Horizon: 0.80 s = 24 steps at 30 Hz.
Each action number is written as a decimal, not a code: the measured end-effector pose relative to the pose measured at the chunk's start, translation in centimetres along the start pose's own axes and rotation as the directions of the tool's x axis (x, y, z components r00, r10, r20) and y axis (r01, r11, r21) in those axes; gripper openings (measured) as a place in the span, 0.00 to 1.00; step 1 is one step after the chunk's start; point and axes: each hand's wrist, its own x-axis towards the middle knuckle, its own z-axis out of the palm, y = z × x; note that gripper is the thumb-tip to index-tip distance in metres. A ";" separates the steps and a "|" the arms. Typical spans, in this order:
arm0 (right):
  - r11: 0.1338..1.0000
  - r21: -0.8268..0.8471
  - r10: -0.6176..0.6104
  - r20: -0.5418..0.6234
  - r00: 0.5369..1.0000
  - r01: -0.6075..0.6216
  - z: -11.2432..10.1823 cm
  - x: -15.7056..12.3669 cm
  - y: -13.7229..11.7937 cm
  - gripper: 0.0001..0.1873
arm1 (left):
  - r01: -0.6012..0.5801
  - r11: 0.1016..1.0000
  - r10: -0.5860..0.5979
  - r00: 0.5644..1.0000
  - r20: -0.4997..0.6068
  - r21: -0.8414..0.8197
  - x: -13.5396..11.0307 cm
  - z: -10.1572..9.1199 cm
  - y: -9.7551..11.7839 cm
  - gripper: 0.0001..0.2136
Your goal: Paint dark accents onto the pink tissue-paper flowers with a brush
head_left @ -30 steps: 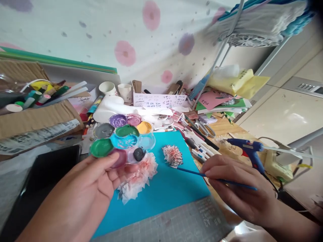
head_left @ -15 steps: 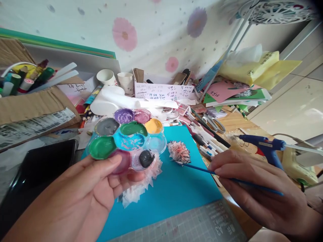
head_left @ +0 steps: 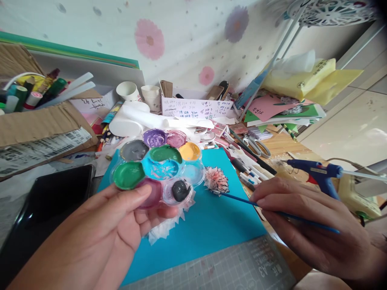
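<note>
Between thumb and fingers, my left hand (head_left: 117, 217) grips a clear paint palette (head_left: 193, 174) with wells of purple, pink, grey, green, yellow, blue and black paint. My right hand (head_left: 314, 221) is closed around a thin blue paintbrush (head_left: 242, 198), its tip at the lower edge of a pink paper flower (head_left: 217, 180) with dark-edged petals. That flower lies on a blue sheet (head_left: 211, 225). Partly hidden under the palette is a white, frilled paper piece (head_left: 166, 230).
A grey cutting mat (head_left: 223, 268) lies under the sheet's near edge. On the right are a blue glue gun (head_left: 317, 167) and scissors (head_left: 256, 146). A black phone-like device (head_left: 51, 213) and cardboard box (head_left: 39, 133) are at left. Paper cups (head_left: 151, 98) stand behind.
My left hand has shifted the palette slightly to the right, closer to the flower. The brush tip has moved a little to the right, still by the flower's lower edge.
</note>
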 end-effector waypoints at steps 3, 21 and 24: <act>1.000 -0.013 -0.003 0.001 1.000 0.003 -0.2 0.0 -0.1 0.19 | -0.052 0.995 0.054 0.998 -0.017 0.083 0.1 0.2 0.1 0.09; 0.999 -0.041 -0.021 0.014 1.000 0.022 -0.1 -0.1 -0.2 0.16 | -0.021 0.996 0.027 0.997 -0.075 0.083 -0.3 0.3 0.1 0.15; 0.999 -0.044 -0.023 0.018 1.000 0.023 -0.1 -0.2 -0.2 0.15 | 0.001 0.998 0.004 0.997 -0.075 0.070 -0.3 0.4 0.0 0.18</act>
